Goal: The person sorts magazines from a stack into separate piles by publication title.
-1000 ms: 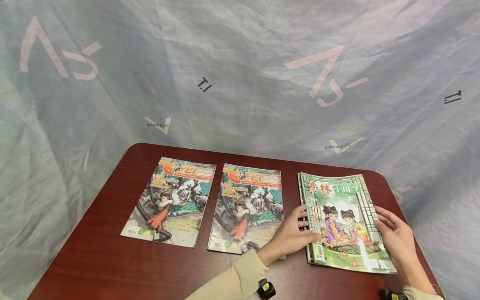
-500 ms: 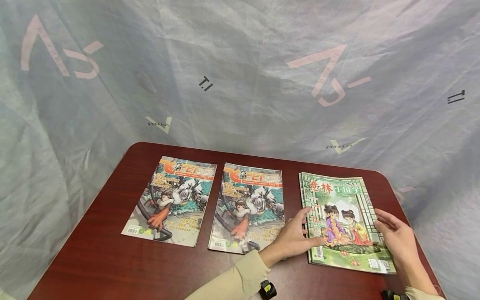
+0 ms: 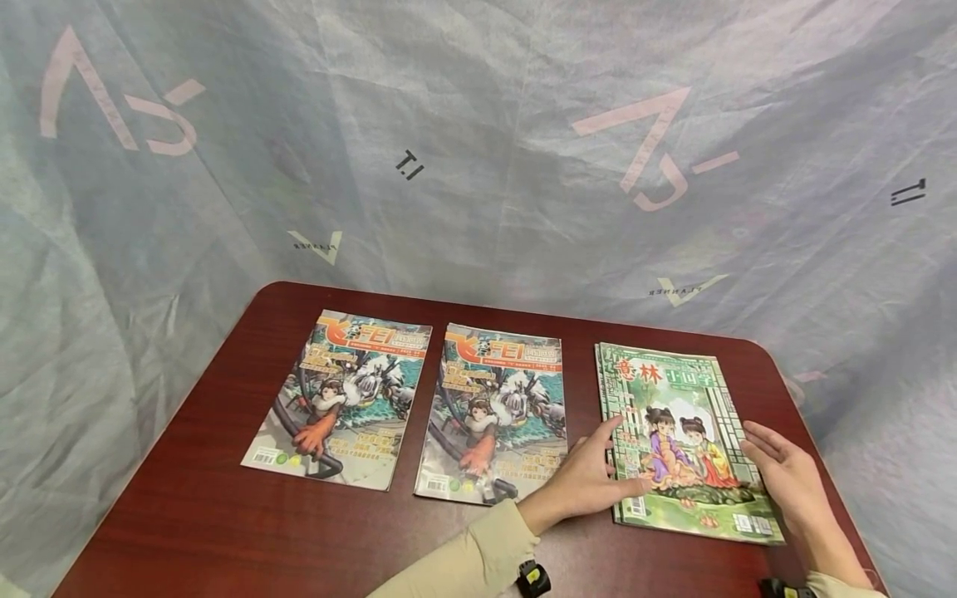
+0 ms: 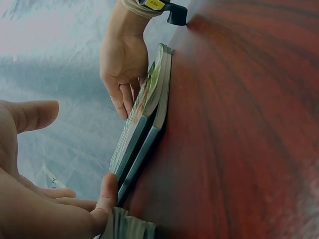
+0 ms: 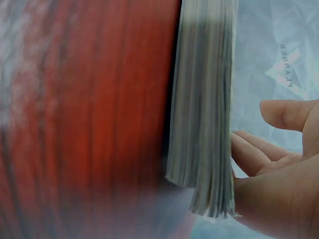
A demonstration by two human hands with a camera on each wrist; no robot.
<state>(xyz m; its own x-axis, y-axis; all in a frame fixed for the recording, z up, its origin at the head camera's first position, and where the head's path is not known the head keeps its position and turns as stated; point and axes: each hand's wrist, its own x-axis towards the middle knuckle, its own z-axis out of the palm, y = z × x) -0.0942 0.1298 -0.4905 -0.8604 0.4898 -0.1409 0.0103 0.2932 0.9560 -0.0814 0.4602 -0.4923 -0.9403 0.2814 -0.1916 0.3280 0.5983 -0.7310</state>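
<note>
Since the earlier frames, the right hand (image 3: 796, 482) has come slightly leftward and nearer, and the right edge of the green magazine (image 3: 695, 432) has shifted a little left. Glossy, with red and white lettering and two cartoon children, it lies atop a pile at the right end of the table (image 3: 217, 507), between the right hand and the left hand (image 3: 586, 477). Both hands are spread, fingers at the pile's sides, pinching nothing.

The left wrist view shows, unlike the head view, two dark spines (image 4: 133, 147) with a gap between, and the left thumb clear of the cover. The right wrist view shows stepped page edges (image 5: 204, 99).

Two matching magazines (image 3: 493, 423) lie leftward on the reddish-brown wood; grey printed cloth (image 3: 486, 208) hangs behind.
</note>
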